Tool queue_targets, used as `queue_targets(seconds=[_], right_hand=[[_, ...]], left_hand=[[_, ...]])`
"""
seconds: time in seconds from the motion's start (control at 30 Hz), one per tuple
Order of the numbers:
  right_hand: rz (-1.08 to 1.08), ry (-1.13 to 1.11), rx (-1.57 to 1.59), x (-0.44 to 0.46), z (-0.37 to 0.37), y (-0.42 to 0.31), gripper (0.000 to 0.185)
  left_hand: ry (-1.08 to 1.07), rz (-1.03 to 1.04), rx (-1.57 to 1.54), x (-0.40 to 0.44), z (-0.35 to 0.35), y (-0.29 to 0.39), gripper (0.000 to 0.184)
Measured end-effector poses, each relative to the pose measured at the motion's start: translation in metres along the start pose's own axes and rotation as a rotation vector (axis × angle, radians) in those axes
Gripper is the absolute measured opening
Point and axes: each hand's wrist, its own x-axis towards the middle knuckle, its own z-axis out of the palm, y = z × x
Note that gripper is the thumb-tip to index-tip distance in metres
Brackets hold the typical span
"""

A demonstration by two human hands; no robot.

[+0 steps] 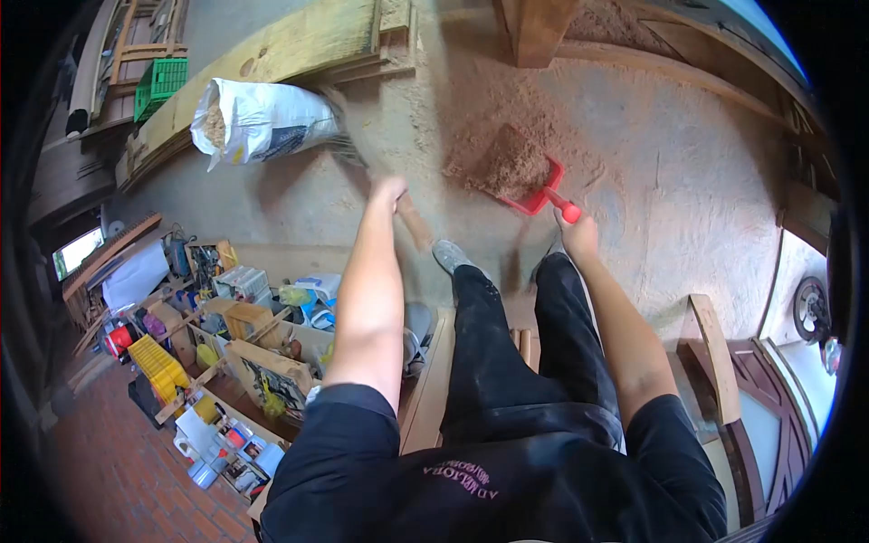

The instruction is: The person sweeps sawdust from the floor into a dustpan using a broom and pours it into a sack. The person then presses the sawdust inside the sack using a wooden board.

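My left hand (pixel 389 192) is closed around a wooden-handled brush (pixel 417 226), whose far end blurs with motion near the white sack. In my right hand (pixel 580 237) is the handle of a red dustpan (pixel 555 174), its pan resting on the floor. Sawdust (pixel 518 166) is heaped in the pan, covering most of its inside. More loose sawdust (pixel 489 100) lies spread on the concrete floor around it. To the left, a white sack (pixel 276 118) lies on its side, its mouth showing sawdust within.
A long wooden board (pixel 272 45) runs behind the sack, near a green crate (pixel 161 88). A wooden post (pixel 536 32) stands at the top. Lower left are a yellow crate (pixel 158 366) and cluttered boxes of tools. My shoe (pixel 450 257) is close below the brush.
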Motion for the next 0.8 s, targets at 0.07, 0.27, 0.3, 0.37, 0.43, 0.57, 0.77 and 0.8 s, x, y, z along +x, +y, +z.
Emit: queue_targets(seconds=[0.07,0.27,0.3,0.37,0.43,0.57,0.77,0.8], right_hand=[[0.079,-0.058,-0.086,-0.004,-0.004,-0.011,0.043],[0.010,-0.019,-0.062,0.005,0.007,-0.005,0.046],[0.004,-0.021,-0.056,0.004,0.005,-0.007,0.046],[-0.018,-0.014,0.008,0.000,0.000,-0.011,0.044],[-0.033,0.031,0.015,0.003,0.003,-0.006,0.044],[0.010,0.093,-0.004,-0.002,0.002,0.004,0.043],[0.072,0.217,0.100,0.005,-0.008,0.015,0.040],[0.072,0.222,0.105,0.006,-0.011,0.018,0.040]], left_hand=[[-0.152,-0.007,0.216,0.023,0.044,-0.004,0.040],[-0.018,0.276,0.391,-0.119,0.089,-0.114,0.088],[-0.168,0.135,0.191,-0.177,0.054,-0.086,0.089],[-0.222,0.051,-0.053,-0.252,0.002,-0.070,0.090],[-0.117,0.096,-0.105,-0.269,-0.027,-0.097,0.088],[-0.005,-0.002,-0.137,-0.242,-0.056,-0.055,0.091],[-0.081,0.119,-0.087,-0.109,-0.011,-0.028,0.092],[-0.100,0.070,-0.047,-0.110,0.006,-0.027,0.093]])
